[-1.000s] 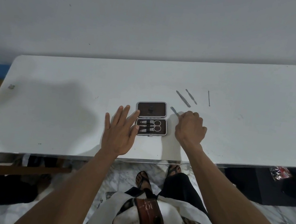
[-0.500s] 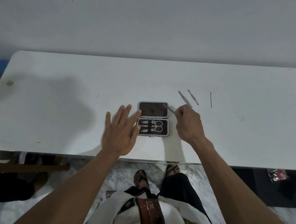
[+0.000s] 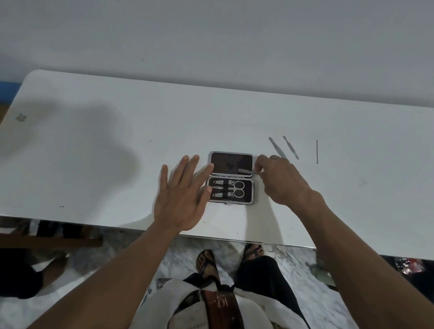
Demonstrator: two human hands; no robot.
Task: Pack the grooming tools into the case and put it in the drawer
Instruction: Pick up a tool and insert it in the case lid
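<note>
A small dark grooming case (image 3: pixel 231 164) lies open flat on the white table (image 3: pixel 102 149). Its near half holds scissors (image 3: pixel 236 188) and two clippers under a strap. My right hand (image 3: pixel 281 182) pinches a thin metal tool (image 3: pixel 245 171) over the right edge of the case's far half. Flat on the table, fingers spread, my left hand (image 3: pixel 182 201) touches the case's left edge with its fingertips. Three slim metal tools lie loose on the table to the right: a flat one (image 3: pixel 277 150), a second (image 3: pixel 290 147) and a thin pick (image 3: pixel 317 151).
The table's front edge runs just under my wrists; a wall stands behind it. Below the edge I see my feet in sandals (image 3: pixel 207 262) on a marble floor, a wooden rail (image 3: pixel 34 241) at left and a dark unit (image 3: pixel 429 283) at right.
My right hand carried the thin metal tool leftward from the table beside the case to over the case's far half. My left hand stayed flat at the case's left edge.
</note>
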